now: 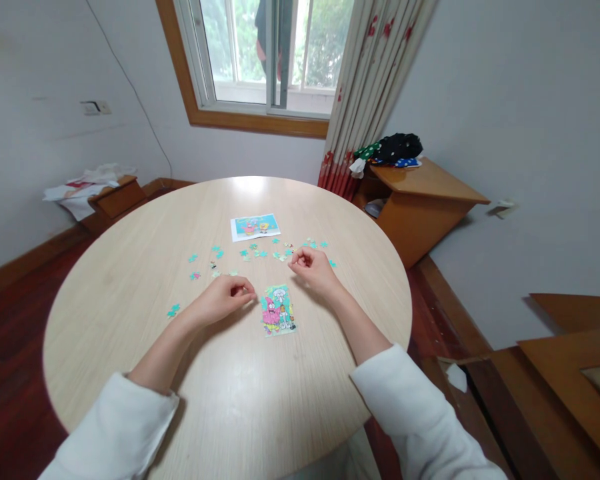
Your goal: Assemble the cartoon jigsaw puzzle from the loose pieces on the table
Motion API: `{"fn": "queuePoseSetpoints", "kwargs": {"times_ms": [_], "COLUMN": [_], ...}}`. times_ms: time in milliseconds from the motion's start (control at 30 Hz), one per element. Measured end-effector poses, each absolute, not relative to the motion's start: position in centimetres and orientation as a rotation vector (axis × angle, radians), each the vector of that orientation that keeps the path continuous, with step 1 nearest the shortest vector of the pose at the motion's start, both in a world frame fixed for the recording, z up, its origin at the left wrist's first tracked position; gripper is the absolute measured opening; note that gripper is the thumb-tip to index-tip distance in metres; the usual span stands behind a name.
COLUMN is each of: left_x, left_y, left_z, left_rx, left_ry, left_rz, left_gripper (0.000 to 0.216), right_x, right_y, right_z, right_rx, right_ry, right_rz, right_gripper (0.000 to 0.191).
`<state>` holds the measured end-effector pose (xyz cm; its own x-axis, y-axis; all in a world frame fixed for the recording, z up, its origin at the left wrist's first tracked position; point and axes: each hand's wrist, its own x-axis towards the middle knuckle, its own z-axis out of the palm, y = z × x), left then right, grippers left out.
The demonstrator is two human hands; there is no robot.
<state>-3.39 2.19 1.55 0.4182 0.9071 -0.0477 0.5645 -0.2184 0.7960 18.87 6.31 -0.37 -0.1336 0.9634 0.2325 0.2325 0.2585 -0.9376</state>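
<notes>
A partly assembled cartoon jigsaw puzzle [279, 312] lies flat on the round table, showing a pink starfish figure and a pale figure beside it. Just left of its upper edge is my left hand [225, 298], its fingers curled and thumb and forefinger tips together; anything between them is too small to see. My right hand [314, 268] hovers above the puzzle's upper right, thumb and forefinger in a pinch. Whether a piece is in that pinch I cannot make out. Loose jigsaw pieces [254, 253] are scattered beyond both hands, several of them turquoise.
A printed reference picture [255, 227] lies behind the loose pieces. More pieces [173, 311] sit at the left. The round wooden table [120, 333] stands before a window. At the right is a wooden cabinet [430, 180] with cloths [400, 147] on top.
</notes>
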Motion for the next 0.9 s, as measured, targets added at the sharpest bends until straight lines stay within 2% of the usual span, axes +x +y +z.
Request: {"fn": "queuePoseSetpoints", "kwargs": {"times_ms": [100, 267, 367, 533, 900], "left_x": [-3.7, -4.5, -4.7, -4.8, -5.0], "left_y": [2.0, 1.5, 1.4, 1.5, 1.5], "left_z": [1.6, 2.2, 2.3, 1.9, 1.9], "left_rx": [1.925, 1.699, 1.612, 1.544, 1.529], "left_ry": [1.172, 0.884, 0.742, 0.752, 0.748], "left_rz": [0.458, 0.001, -0.128, -0.244, -0.202], "left_gripper": [0.022, 0.05, 0.059, 0.053, 0.049], "right_x": [19.0, 18.9, 18.8, 18.7, 18.7], "right_y": [6.5, 6.5, 6.5, 6.5, 6.4], "right_z": [-0.7, -0.9, -0.9, -0.9, -0.9], "right_rx": [-1.174, -1.193, -1.186, -1.196, -1.197], "right_ry": [-1.558, -1.567, -1.587, -1.599, -1.621], "right_rz": [0.953, 0.926, 0.911, 0.907, 0.927], "right_gripper": [0.008, 0.006, 0.004, 0.004, 0.006]}}
